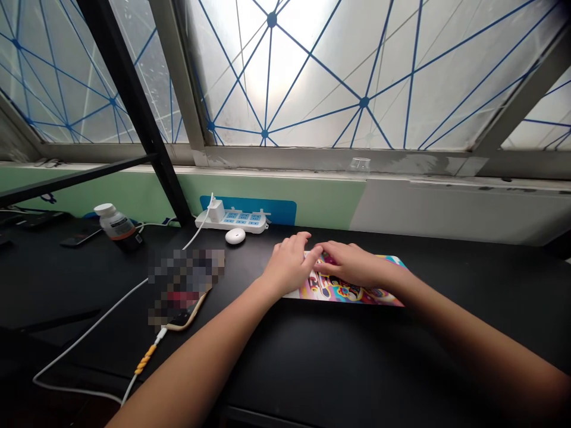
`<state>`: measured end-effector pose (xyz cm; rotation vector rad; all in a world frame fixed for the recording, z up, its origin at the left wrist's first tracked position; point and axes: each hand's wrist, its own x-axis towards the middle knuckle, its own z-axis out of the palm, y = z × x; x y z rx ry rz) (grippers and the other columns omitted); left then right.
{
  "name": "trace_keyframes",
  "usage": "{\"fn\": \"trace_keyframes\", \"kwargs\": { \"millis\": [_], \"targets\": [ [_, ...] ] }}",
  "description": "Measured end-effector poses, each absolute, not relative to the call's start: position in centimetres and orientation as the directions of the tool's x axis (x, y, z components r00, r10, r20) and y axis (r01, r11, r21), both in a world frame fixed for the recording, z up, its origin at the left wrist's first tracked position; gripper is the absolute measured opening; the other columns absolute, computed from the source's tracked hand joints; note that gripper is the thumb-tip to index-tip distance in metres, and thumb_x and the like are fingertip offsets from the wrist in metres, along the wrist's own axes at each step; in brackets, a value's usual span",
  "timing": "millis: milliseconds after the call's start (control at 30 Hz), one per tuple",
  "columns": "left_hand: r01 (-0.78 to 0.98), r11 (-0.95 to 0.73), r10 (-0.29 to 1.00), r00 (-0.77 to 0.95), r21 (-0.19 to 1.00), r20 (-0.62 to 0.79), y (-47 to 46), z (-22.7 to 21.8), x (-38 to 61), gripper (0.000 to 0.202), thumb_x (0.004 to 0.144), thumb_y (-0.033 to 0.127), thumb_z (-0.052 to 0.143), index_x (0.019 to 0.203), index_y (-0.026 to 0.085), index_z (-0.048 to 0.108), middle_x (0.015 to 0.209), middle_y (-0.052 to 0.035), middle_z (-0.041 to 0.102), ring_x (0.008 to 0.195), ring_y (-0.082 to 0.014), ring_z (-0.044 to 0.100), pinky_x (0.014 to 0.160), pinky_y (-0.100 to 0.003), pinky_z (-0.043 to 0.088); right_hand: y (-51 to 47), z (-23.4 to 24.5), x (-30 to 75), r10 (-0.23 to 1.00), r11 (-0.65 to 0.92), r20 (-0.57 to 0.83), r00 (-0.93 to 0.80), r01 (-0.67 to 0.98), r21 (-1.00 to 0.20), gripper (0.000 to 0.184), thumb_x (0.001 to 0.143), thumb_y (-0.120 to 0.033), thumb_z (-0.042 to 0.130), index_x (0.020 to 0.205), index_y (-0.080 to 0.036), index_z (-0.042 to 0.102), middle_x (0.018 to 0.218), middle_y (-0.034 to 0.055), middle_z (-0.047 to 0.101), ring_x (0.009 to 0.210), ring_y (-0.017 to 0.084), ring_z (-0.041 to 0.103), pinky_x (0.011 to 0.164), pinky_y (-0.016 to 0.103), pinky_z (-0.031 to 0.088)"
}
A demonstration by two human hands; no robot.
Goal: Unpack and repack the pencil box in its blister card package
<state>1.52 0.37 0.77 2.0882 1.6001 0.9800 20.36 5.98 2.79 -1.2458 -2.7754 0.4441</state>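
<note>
Left hand (289, 266) and right hand (352, 264) together on one printed card (345, 288), grip unclear; one bottle (116, 226), one power strip (231, 220), one earbud case (235, 236) on counter (312, 362).

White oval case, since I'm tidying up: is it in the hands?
No, the white oval case lies on the black desk, apart from the left hand and right hand.

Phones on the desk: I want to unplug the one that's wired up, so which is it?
The one in the tan case, with a white cable at its lower end. The dark phone by the bottle shows no cable.
</note>
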Motion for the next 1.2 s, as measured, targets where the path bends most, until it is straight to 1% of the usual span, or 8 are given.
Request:
{"fn": "trace_keyframes", "kwargs": {
  "millis": [133, 300, 467, 600, 733, 833, 967, 1200],
  "targets": [
    [0.866, -0.368, 0.925, 0.304, 0.339, 0.228, -0.2, 0.5, 2.2, 0.049, 0.099, 0.052, 0.043, 0.133, 0.018, 0.051, 0.123, -0.0152, 0.066, 0.116, -0.0355, 0.058, 0.106, -0.062, 0.030, 6.7, 1.5, 27.4, 0.857, 0.478, -0.011, -0.515, 0.804, -0.354, 0.054, 0.089, -0.068, 0.048, 0.114, -0.023, 0.065, 0.122, 0.0119, 0.068, 0.109, 0.032, 0.063, 0.090, 0.042, 0.047],
    [0.895, -0.413, 0.866, 0.329, 0.170, 0.376, -0.2, 1.1, 2.1, 0.049, 0.097, 0.052, 0.052, 0.132, 0.018, 0.053, 0.117, -0.0126, 0.066, 0.111, -0.0311, 0.057, 0.109, -0.054, 0.030, 5.8, 1.4, 29.6, 0.899, 0.433, 0.104, -0.425, 0.830, -0.351, 0.050, 0.083, -0.073, 0.055, 0.097, -0.025, 0.062, 0.099, 0.0082, 0.072, 0.086, 0.028, 0.066, 0.071, 0.037, 0.049],
    [0.888, -0.460, 0.730, 0.381, -0.005, 0.568, -1.0, 2.9, 1.6, 0.032, 0.099, 0.047, 0.052, 0.110, 0.018, 0.061, 0.105, -0.0083, 0.066, 0.104, -0.0259, 0.057, 0.114, -0.050, 0.024, 3.8, 2.8, 28.4, 0.783, 0.555, 0.442, -0.436, 0.811, -0.183, 0.049, 0.082, -0.073, 0.057, 0.089, -0.025, 0.056, 0.104, 0.0121, 0.069, 0.088, 0.031, 0.064, 0.077, 0.040, 0.045],
    [0.876, -0.476, 0.670, 0.422, -0.083, 0.610, -2.2, 3.3, 2.4, 0.016, 0.100, 0.033, 0.053, 0.096, 0.020, 0.061, 0.107, -0.0069, 0.068, 0.103, -0.0244, 0.060, 0.118, -0.056, 0.017, 2.5, 3.2, 28.1, 0.659, 0.646, 0.544, -0.520, 0.762, -0.054, 0.032, 0.092, -0.056, 0.055, 0.084, -0.025, 0.054, 0.114, 0.0113, 0.068, 0.085, 0.026, 0.064, 0.073, 0.038, 0.045],
    [0.829, -0.553, 0.689, 0.511, -0.083, 0.514, -2.5, 2.0, 3.5, 0.010, 0.097, 0.017, 0.052, 0.101, 0.020, 0.060, 0.130, -0.0084, 0.064, 0.114, -0.0260, 0.061, 0.112, -0.058, 0.031, 1.8, 2.5, 26.7, 0.490, 0.749, 0.483, -0.726, 0.634, 0.193, 0.013, 0.093, -0.029, 0.054, 0.082, -0.021, 0.055, 0.104, 0.0115, 0.069, 0.079, 0.025, 0.062, 0.069, 0.037, 0.046],
    [0.793, -0.609, 0.708, 0.541, 0.005, 0.454, -2.0, 1.3, 3.6, 0.021, 0.094, 0.040, 0.062, 0.099, 0.019, 0.060, 0.115, -0.0092, 0.071, 0.108, -0.0283, 0.065, 0.100, -0.048, 0.045, 1.5, 1.5, 25.5, 0.437, 0.788, 0.411, -0.800, 0.561, 0.254, 0.005, 0.088, -0.022, 0.057, 0.087, -0.018, 0.058, 0.099, 0.0143, 0.066, 0.084, 0.027, 0.058, 0.071, 0.038, 0.048],
    [0.825, -0.549, 0.773, 0.439, 0.136, 0.457, -1.2, 1.4, 2.6, 0.045, 0.091, 0.064, 0.055, 0.094, 0.019, 0.058, 0.088, -0.0053, 0.072, 0.086, -0.0244, 0.069, 0.091, -0.041, 0.048, 0.8, 0.9, 24.8, 0.435, 0.831, 0.318, -0.842, 0.512, 0.218, 0.013, 0.084, -0.019, 0.060, 0.097, -0.018, 0.059, 0.101, 0.0119, 0.063, 0.086, 0.027, 0.054, 0.075, 0.040, 0.049],
    [0.880, -0.467, 0.857, 0.425, 0.089, 0.291, -0.5, 0.3, 1.3, 0.069, 0.085, 0.069, 0.058, 0.130, 0.017, 0.051, 0.132, -0.0156, 0.060, 0.123, -0.0352, 0.053, 0.106, -0.057, 0.036, 0.6, 1.5, 25.1, 0.512, 0.852, 0.269, -0.816, 0.521, -0.042, 0.022, 0.088, -0.033, 0.064, 0.105, -0.021, 0.058, 0.111, 0.0114, 0.063, 0.098, 0.027, 0.057, 0.081, 0.042, 0.052]
  ]
}}
